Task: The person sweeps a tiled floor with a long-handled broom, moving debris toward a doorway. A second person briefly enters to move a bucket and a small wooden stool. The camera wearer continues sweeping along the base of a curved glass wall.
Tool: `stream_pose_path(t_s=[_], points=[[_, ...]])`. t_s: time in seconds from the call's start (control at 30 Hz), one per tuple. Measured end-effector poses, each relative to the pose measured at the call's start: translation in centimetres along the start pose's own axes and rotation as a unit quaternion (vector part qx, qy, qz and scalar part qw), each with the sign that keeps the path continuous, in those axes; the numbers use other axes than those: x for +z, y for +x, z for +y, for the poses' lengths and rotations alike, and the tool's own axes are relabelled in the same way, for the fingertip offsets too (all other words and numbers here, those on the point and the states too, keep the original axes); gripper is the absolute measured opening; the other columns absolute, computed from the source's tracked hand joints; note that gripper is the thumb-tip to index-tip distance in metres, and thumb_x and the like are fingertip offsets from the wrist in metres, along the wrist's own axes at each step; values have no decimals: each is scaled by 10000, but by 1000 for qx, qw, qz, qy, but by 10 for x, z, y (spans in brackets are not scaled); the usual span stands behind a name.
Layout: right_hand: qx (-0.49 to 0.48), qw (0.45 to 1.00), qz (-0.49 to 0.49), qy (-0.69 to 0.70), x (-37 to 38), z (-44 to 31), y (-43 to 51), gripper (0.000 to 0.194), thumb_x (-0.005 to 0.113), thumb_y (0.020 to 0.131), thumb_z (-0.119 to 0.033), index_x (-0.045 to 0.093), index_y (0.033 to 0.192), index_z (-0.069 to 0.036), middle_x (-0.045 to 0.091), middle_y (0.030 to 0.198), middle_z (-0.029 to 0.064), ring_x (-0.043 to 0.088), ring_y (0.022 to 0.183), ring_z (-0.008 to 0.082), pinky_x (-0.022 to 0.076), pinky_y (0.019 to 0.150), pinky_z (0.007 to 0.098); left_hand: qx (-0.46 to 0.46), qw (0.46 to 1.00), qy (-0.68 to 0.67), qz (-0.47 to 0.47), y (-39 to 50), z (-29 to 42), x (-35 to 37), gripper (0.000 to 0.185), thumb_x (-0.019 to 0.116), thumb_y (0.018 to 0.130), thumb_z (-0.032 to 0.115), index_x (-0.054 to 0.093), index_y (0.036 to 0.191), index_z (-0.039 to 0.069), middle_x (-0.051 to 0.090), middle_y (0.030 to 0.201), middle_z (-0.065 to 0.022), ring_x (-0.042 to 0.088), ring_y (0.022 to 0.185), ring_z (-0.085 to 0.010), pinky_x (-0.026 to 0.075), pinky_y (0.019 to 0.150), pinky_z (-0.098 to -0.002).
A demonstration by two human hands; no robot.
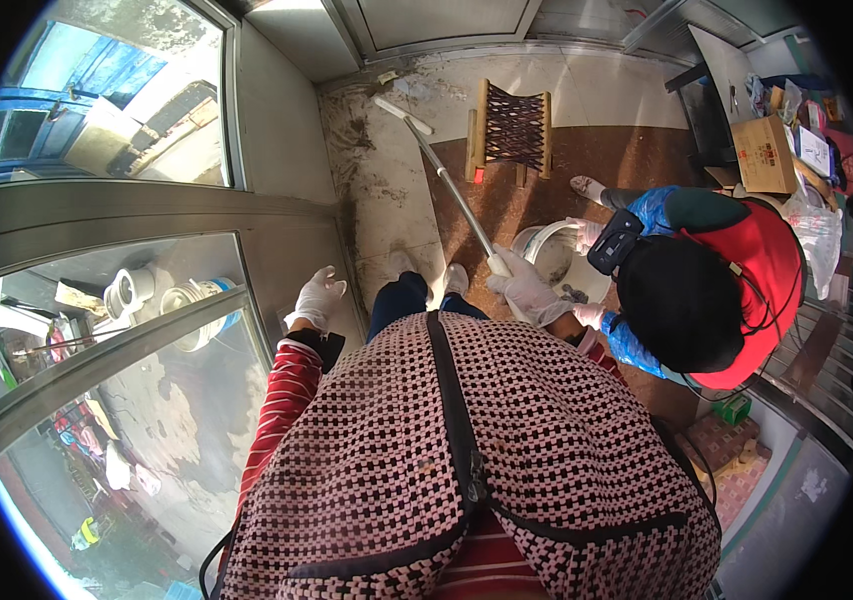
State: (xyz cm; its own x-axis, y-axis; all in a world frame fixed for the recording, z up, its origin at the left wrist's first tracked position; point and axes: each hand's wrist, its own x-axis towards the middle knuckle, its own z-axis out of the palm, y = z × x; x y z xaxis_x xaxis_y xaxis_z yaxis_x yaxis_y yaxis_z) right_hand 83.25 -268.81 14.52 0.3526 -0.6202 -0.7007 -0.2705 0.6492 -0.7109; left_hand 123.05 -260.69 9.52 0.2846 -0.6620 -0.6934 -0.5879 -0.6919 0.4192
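My right hand (533, 291), in a thin white glove, is wrapped around the pale grip of a telescopic metal pole (459, 196). At the pole's far end a narrow white T-shaped cleaning head (404, 115) rests at floor level by the stained wall edge. My left hand (318, 300), gloved the same way, hangs in front of the metal door frame, fingers apart and nothing held. Just right of the pole grip is a white plastic bucket (590, 279) with a dark grey clump, perhaps a cloth, inside. A co-worker's gloved hands are at the bucket's rim.
The co-worker (681, 304), in a black cap and red vest, bends close on my right. A wooden folding stool (514, 124) with a woven seat stands ahead. Glazed metal door (171, 337) borders my left. Far right holds a cardboard box (764, 154) among clutter.
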Motion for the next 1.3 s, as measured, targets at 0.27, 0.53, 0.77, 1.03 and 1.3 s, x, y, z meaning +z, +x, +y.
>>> stream_pose_path(t_s=[0.27, 0.53, 0.77, 1.03, 1.3], points=[[23, 998, 4, 52, -24, -76, 62, 729, 644, 845, -62, 312, 1490, 7, 565, 972, 89, 551, 687, 126, 488, 579, 252, 41, 998, 21, -37, 131, 44, -49, 570, 671, 860, 316, 531, 1343, 47, 646, 1223, -171, 626, 1117, -289, 487, 945, -349], [44, 989, 98, 104, -26, -164, 105, 670, 625, 856, -38, 367, 1473, -19, 559, 878, 64, 538, 654, 106, 483, 557, 235, 46, 995, 69, -59, 237, 98, -122, 565, 664, 858, 328, 534, 1339, 63, 644, 1209, -205, 625, 1124, -322, 487, 953, -378], [6, 974, 170, 151, -71, -210, 146, 677, 629, 865, -30, 346, 1479, -10, 557, 873, 60, 539, 651, 111, 476, 541, 228, 19, 994, 50, -93, 288, 154, -145, 526, 678, 871, 284, 549, 1316, 36, 646, 1217, -198, 618, 1149, -303, 487, 952, -352], [2, 959, 260, 111, -205, -201, 265, 732, 651, 835, -21, 317, 1487, -1, 597, 892, 86, 567, 620, 131, 476, 515, 264, 15, 995, 78, -53, 294, 167, -167, 527, 665, 881, 247, 528, 1330, 8, 637, 1221, -220, 620, 1137, -287, 481, 971, -338], [57, 938, 330, 92, -336, -198, 384, 178, 633, 854, -23, 493, 941, -90, 497, 695, 9, 532, 543, 145, 411, 448, 278, -123, 984, -119, -56, 276, 162, -154, 553, 657, 893, 178, 467, 1363, -41, 614, 1242, -196, 621, 1037, -214, 502, 874, -310]])
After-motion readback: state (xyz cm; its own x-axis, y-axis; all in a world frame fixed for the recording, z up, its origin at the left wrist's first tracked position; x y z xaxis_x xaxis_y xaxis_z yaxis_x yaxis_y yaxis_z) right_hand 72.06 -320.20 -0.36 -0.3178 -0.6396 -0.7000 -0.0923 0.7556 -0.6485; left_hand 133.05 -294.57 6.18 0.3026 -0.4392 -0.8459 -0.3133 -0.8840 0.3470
